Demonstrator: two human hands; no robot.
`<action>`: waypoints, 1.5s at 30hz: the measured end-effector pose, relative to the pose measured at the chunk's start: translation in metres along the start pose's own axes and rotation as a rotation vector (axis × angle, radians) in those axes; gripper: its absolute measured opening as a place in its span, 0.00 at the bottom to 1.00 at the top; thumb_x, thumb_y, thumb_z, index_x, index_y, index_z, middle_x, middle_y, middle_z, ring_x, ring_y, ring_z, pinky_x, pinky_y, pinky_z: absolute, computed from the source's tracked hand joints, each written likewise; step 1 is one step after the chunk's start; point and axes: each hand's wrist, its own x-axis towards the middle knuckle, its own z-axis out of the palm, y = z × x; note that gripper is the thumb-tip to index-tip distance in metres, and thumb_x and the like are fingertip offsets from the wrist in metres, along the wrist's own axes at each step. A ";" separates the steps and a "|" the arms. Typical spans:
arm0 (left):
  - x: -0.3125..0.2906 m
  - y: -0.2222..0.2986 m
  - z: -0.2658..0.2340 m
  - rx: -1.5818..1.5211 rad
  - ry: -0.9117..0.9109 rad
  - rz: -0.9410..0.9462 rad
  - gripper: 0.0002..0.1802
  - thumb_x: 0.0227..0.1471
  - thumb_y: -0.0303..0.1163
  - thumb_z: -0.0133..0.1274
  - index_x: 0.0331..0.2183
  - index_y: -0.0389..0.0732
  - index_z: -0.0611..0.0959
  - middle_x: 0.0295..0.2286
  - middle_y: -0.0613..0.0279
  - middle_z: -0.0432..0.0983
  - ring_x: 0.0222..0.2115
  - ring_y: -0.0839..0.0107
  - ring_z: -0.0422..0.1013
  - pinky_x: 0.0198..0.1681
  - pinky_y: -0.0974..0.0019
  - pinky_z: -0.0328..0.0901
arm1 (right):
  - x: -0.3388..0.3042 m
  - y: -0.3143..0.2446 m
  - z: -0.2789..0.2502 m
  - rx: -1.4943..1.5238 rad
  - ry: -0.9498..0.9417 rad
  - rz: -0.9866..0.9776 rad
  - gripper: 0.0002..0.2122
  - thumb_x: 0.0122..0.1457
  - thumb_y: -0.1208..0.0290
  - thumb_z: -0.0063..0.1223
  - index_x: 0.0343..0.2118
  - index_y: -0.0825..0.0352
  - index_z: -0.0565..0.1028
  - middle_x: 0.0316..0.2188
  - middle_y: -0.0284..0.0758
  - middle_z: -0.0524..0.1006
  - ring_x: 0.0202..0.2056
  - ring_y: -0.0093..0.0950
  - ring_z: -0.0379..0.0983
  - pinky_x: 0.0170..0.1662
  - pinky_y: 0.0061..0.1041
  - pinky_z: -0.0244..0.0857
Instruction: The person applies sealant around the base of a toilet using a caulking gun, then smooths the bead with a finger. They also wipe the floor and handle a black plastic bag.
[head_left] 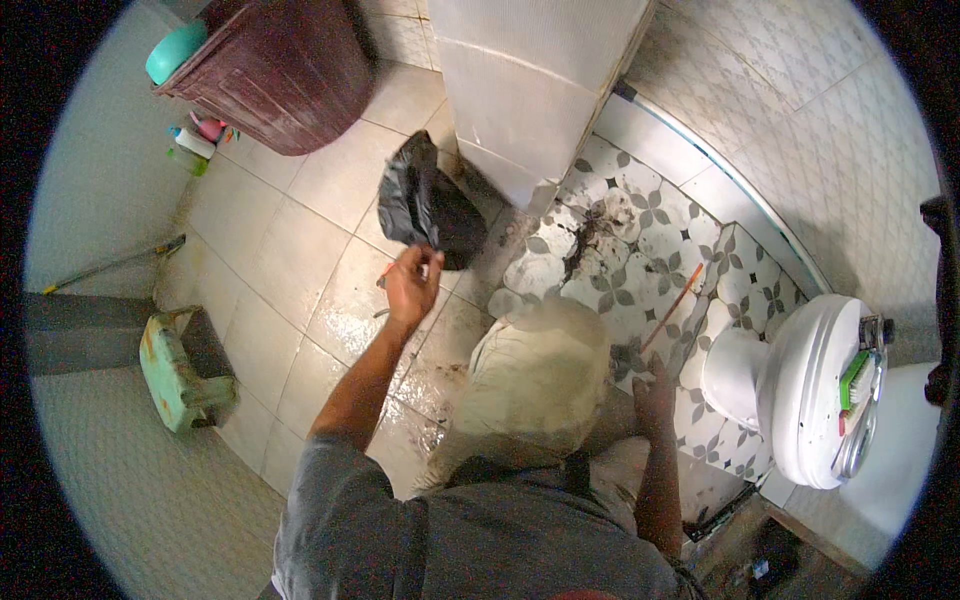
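My left hand (413, 285) has its fingers pinched together at the near edge of a crumpled black plastic bag (432, 205), which stands on the pale tiled floor. Close beside that hand lies a small orange and dark object, too small to name. My right hand (653, 400), in shadow, is closed around the lower end of a thin orange stick (676, 302) that points away over the patterned tiles (640, 260). Dark dirt (598, 228) is smeared on those tiles between the bag and the stick. My pale trouser leg (540, 375) fills the space between my arms.
A tiled column (530, 80) rises behind the bag. A dark red tub (275, 75) stands far left, near some bottles (192, 142). A worn green stool (175, 372) is at left. The white ceramic fixture (800, 390) at right has a green brush (856, 378) on it.
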 end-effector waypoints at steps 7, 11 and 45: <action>-0.087 0.028 0.013 -0.123 -0.596 0.250 0.10 0.57 0.35 0.67 0.40 0.42 0.89 0.33 0.55 0.86 0.34 0.60 0.83 0.39 0.64 0.75 | 0.058 -0.065 0.007 -0.008 0.017 -0.099 0.29 0.65 0.72 0.59 0.69 0.68 0.65 0.62 0.48 0.75 0.60 0.44 0.74 0.61 0.39 0.69; -0.036 0.036 0.011 -0.175 -0.308 -0.034 0.15 0.60 0.41 0.67 0.38 0.38 0.89 0.31 0.56 0.86 0.31 0.70 0.81 0.35 0.64 0.74 | 0.094 -0.090 0.010 0.197 0.012 -0.277 0.30 0.66 0.77 0.58 0.71 0.69 0.63 0.64 0.47 0.72 0.62 0.38 0.73 0.60 0.34 0.70; -0.035 0.050 0.034 -0.816 -0.644 -0.089 0.39 0.62 0.30 0.63 0.68 0.34 0.63 0.60 0.54 0.70 0.60 0.68 0.67 0.65 0.61 0.61 | 0.136 -0.202 0.144 -0.289 -0.357 -0.577 0.20 0.65 0.62 0.53 0.54 0.71 0.76 0.55 0.51 0.77 0.61 0.49 0.70 0.66 0.59 0.53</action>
